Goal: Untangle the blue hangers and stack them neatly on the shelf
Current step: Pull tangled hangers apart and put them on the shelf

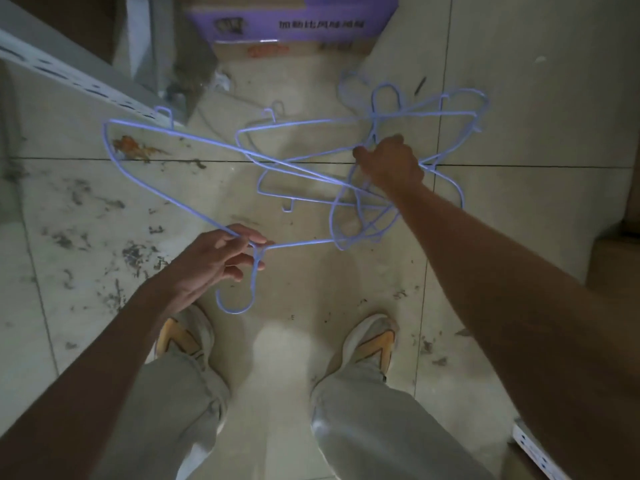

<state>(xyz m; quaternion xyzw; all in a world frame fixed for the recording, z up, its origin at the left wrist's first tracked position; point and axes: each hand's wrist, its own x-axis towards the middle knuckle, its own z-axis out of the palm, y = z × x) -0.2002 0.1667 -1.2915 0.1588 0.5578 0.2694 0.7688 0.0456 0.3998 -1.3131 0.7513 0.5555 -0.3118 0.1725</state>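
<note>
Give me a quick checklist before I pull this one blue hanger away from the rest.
1. Left hand pinches the near hanger at its neck: ok.
2. Right hand grips the tangled bunch: ok.
3. Near hanger free of the bunch: not ok, its right end runs into the loops.
4. Which wire crosses over which in the bunch: cannot tell.
5. Any hangers on the shelf: cannot tell.
</note>
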